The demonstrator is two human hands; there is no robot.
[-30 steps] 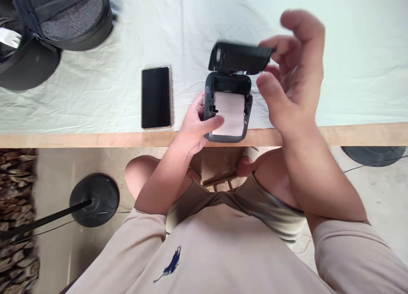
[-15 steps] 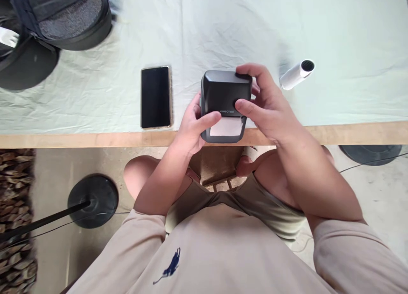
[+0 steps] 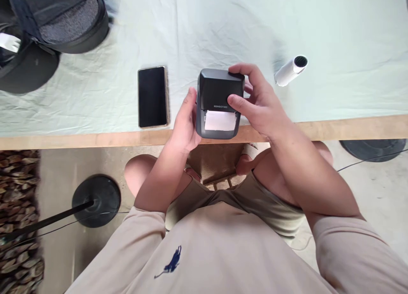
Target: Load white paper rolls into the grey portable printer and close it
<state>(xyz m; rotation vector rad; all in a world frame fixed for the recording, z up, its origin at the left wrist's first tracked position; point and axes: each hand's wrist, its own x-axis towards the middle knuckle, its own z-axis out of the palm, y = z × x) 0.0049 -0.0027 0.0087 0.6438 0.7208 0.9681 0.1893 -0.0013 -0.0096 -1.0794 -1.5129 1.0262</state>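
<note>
Between my hands, over the table's front edge, is a small black label printer [image 3: 216,88] with a strip of white label paper [image 3: 219,121] showing at its lower front. My right hand [image 3: 259,100] grips its right side, thumb on the front face and index finger over the top corner. My left hand [image 3: 186,126] supports its left side; that thumb points up along the edge, and the other fingers are hidden behind the printer. A phone [image 3: 153,97] with a dark screen lies to the left. To the right is a white roll [image 3: 290,71] with a dark hollow end.
An open black case [image 3: 76,24] with a grey lining sits at the back left, a white item [image 3: 10,42] inside it. Pale cloth covers the table, whose wooden edge [image 3: 79,141] is bare. Round black stand bases [image 3: 95,200] rest on the floor at both sides.
My left thumb has come off the label paper and now lies along the printer's left side. The printer has shifted slightly left in view. My right hand keeps its grip.
</note>
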